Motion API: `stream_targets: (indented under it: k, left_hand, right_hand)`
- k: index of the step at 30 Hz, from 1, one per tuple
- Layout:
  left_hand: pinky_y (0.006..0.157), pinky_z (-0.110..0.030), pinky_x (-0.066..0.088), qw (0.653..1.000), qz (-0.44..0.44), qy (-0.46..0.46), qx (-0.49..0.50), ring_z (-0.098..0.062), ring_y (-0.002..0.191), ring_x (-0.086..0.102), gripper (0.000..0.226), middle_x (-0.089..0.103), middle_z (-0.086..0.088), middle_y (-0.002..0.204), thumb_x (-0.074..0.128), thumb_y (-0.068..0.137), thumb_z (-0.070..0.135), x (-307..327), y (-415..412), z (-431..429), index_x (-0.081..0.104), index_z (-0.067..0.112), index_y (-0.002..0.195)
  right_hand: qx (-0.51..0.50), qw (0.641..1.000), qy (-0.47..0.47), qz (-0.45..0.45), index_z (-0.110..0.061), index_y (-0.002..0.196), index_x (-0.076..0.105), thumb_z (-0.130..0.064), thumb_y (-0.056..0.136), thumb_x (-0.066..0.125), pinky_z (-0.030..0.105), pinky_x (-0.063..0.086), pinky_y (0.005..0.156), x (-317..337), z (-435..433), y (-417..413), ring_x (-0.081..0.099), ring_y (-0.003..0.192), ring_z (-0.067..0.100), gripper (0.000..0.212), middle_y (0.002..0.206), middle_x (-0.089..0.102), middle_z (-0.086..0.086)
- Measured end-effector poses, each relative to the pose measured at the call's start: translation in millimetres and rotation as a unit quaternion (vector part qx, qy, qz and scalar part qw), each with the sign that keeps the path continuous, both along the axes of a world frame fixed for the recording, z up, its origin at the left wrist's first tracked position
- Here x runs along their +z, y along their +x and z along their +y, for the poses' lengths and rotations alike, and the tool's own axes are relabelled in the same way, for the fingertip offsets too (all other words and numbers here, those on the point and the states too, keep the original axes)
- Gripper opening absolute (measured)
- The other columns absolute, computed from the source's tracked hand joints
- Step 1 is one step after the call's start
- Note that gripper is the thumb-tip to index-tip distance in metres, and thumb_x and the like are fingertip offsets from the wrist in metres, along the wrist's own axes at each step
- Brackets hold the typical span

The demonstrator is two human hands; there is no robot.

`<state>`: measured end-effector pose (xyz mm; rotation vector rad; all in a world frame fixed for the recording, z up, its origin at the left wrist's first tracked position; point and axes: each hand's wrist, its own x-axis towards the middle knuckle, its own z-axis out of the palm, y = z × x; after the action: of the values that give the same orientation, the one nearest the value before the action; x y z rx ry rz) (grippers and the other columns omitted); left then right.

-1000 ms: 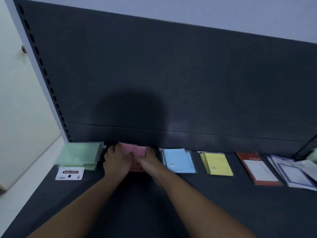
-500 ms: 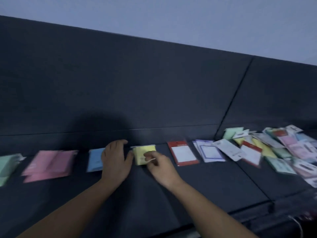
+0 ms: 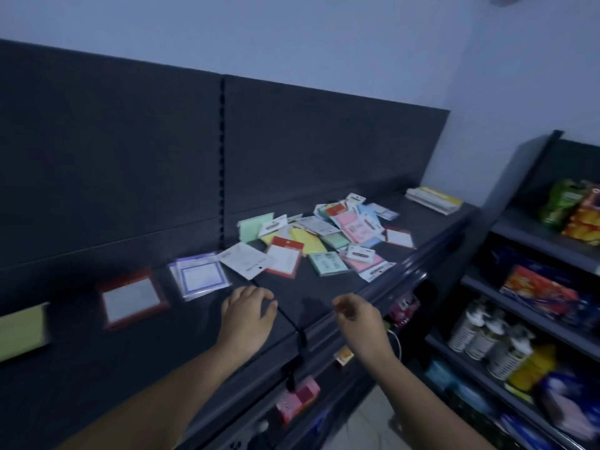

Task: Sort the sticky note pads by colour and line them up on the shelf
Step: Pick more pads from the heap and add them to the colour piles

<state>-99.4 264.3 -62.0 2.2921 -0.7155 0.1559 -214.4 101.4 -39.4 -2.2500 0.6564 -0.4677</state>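
A loose heap of sticky note packs (image 3: 328,237) in green, yellow, pink, blue and white lies on the dark shelf (image 3: 146,345) at the right. To its left a row runs along the back: a purple-bordered pad (image 3: 201,277), a red-framed pad (image 3: 130,298) and a yellow pad (image 3: 21,331) at the left edge. My left hand (image 3: 248,315) hovers over the shelf, fingers relaxed, holding nothing, just short of the purple pad. My right hand (image 3: 357,315) hangs above the shelf's front edge with fingers loosely curled and empty.
A flat white and yellow box (image 3: 433,196) lies at the shelf's far right end. A side rack (image 3: 535,319) on the right holds bottles and snack packets. Small pink boxes (image 3: 297,397) hang below the shelf's front edge.
The view has swung right from the sorted row to the unsorted heap. Both hands left the pink and yellow pads and moved right, now empty.
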Motion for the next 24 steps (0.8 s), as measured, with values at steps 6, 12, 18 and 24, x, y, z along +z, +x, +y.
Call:
stream_targets:
  k: [6, 12, 18, 24]
  left_hand:
    - [0.1, -0.029, 0.023, 0.997, 0.021, 0.007, -0.072, -0.015, 0.121, 0.039, 0.022, 0.056, 0.007, 0.119, 0.044, 0.096, 0.032, -4, -18, -81, 0.059, 0.023, 0.11]
    - [0.102, -0.031, 0.027, 0.995, 0.021, 0.0, -0.099, -0.015, 0.119, 0.041, 0.019, 0.057, 0.005, 0.115, 0.045, 0.096, 0.026, -5, 6, -143, 0.06, 0.02, 0.107]
    - [0.095, -0.031, 0.031, 0.993, 0.005, -0.057, -0.105, -0.018, 0.112, 0.044, 0.015, 0.059, 0.003, 0.111, 0.05, 0.093, 0.02, 3, 61, -215, 0.063, 0.017, 0.101]
    - [0.096, -0.031, 0.027, 0.992, -0.001, -0.021, -0.121, -0.016, 0.118, 0.039, 0.02, 0.056, 0.004, 0.117, 0.05, 0.093, 0.027, 8, 115, -274, 0.06, 0.019, 0.109]
  right_hand:
    - [-0.059, 0.998, -0.013, -0.001, -0.013, 0.103, 0.066, 0.0, 0.084, 0.053, 0.008, 0.038, 0.073, -4, -67, -36, 0.058, 0.088, 0.006, 0.027, 0.097, 0.064, -0.005]
    - [-0.1, 0.995, -0.007, 0.005, -0.014, 0.1, 0.067, 0.0, 0.082, 0.055, 0.013, 0.042, 0.074, -17, -114, -27, 0.061, 0.087, 0.009, 0.026, 0.093, 0.066, -0.005]
    - [-0.13, 0.991, -0.014, -0.006, -0.011, 0.098, 0.068, -0.001, 0.083, 0.055, 0.018, 0.043, 0.077, -6, -183, 21, 0.063, 0.089, 0.014, 0.022, 0.093, 0.067, 0.0]
    - [-0.142, 0.99, 0.004, -0.01, -0.012, 0.102, 0.066, 0.0, 0.083, 0.054, 0.017, 0.041, 0.077, 0, -233, 75, 0.059, 0.088, 0.009, 0.025, 0.092, 0.063, -0.006]
